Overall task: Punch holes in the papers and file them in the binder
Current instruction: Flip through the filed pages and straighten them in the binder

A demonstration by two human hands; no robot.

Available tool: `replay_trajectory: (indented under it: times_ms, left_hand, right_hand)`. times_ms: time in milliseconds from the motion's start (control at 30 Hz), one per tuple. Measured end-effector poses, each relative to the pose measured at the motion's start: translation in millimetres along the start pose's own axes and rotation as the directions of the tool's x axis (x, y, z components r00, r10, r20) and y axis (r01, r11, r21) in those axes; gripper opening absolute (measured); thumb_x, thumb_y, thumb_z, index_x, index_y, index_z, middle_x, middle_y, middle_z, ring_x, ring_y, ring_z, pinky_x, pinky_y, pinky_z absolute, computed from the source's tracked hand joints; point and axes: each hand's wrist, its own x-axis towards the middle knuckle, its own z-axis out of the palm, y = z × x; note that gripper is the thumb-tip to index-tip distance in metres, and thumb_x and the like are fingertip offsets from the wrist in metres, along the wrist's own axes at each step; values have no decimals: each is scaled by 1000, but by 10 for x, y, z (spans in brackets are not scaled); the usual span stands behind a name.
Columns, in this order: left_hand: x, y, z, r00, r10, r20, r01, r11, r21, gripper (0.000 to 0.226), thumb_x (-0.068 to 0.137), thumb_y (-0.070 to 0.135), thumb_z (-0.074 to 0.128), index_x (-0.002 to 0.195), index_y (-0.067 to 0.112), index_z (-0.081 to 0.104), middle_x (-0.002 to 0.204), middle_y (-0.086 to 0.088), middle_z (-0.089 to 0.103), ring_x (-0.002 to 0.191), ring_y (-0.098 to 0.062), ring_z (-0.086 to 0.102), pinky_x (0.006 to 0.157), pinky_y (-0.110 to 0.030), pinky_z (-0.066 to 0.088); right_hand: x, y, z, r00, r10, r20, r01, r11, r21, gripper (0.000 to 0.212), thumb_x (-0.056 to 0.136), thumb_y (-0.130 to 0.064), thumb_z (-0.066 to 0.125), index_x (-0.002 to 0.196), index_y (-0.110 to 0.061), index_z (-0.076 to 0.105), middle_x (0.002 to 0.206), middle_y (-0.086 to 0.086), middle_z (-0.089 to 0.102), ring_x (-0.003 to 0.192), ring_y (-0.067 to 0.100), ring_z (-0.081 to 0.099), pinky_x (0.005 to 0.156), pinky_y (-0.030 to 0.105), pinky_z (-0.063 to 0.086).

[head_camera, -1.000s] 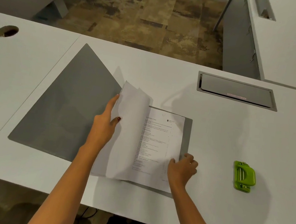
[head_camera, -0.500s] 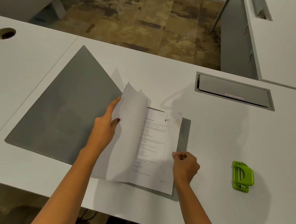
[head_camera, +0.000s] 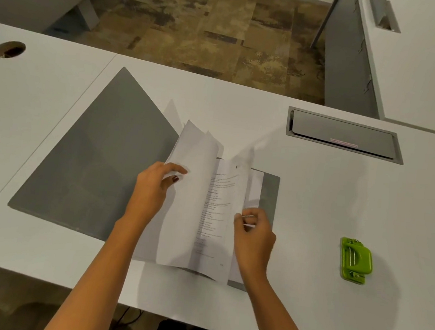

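Near the front edge of the counter (head_camera: pixel 312 214), the left hand (head_camera: pixel 153 188) grips a sheaf of raised papers (head_camera: pixel 191 205) by its left edge, thumb and fingers closed on it, so the sheets stand curled upward. Just to the right, the right hand (head_camera: pixel 256 235) has its fingers curled and pinches the right edge of a printed page (head_camera: pixel 221 199), which is lifted off the sheets beneath. All the papers sit on the right half of the grey binder (head_camera: pixel 97 164), which lies open and flat, its bare left cover reaching far left. Well apart to the right, a green hole punch (head_camera: pixel 355 260) rests on the counter, untouched. Farther off, a grey cable hatch (head_camera: pixel 344 135) is set into the top, and a round hole (head_camera: pixel 9 49) shows at far left. Beyond the far edge lies patterned floor (head_camera: pixel 210 31).
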Motion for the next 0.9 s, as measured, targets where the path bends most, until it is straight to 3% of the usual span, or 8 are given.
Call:
replay_trajectory:
  times_ms: [133,300,367,500,633,733,800,900]
  left_hand:
    - [1,87,-14,995,-104,-6,104,994,-16,15,90,17,58,98,15,71,107,-1,66,94,-8,57,75,1,38]
    - [-31,241,-22,939,-339,57,341,939,-42,39,91,47,48,105,16,68,99,7,59,74,-3,51,69,-12,40]
    - [-47,252,-8,919,-390,59,393,918,-50,36,87,45,57,102,13,67,98,7,61,83,-6,55,75,-11,41]
    - [-79,168,-34,923,-385,-2,385,923,10,21,89,22,60,103,7,68,93,-7,70,77,-14,59,60,-6,39]
    - [-73,103,-95,932,-360,-44,361,932,11,29,90,15,59,118,7,61,113,-10,66,94,-17,58,82,-18,41]
    - [-66,45,-139,944,-324,-65,323,946,-34,50,88,14,62,134,15,44,133,-9,54,121,-26,50,104,-34,39]
    - [-49,1,-177,934,-350,-69,346,936,-62,63,86,14,65,141,21,33,139,-11,47,126,-30,46,107,-43,37]
    - [-25,-48,-207,924,-377,-64,373,925,-67,69,86,15,66,143,23,29,140,-13,45,125,-32,47,106,-44,38]
  right_hand:
    - [-214,-291,256,984,-53,172,27,988,152,12,88,-17,65,96,-19,57,91,-6,63,82,7,64,71,10,53]
    - [-373,-450,600,948,-101,300,73,992,104,17,88,-22,65,99,-26,52,101,-5,64,89,9,63,87,21,55]
    - [-407,-473,682,929,-129,347,103,990,94,16,89,-26,63,101,-26,53,103,-7,64,88,7,61,89,20,51]
    - [-383,-420,713,902,-183,391,138,980,142,9,91,-22,60,99,-26,55,100,-11,63,94,5,61,86,10,48]
    - [-155,-98,525,971,-100,215,85,993,80,19,89,-7,60,100,-22,56,106,-5,59,99,10,58,86,19,50]
    - [60,282,305,993,115,-27,-118,983,-139,37,84,-3,66,117,-12,51,125,8,47,110,23,53,89,28,51]
    - [167,498,163,956,268,-115,-290,918,-271,51,82,-11,70,125,-8,44,132,15,41,116,32,48,91,39,49]
    - [257,650,74,936,332,-115,-352,882,-314,54,82,-18,71,125,-6,42,130,17,46,116,35,48,93,43,48]
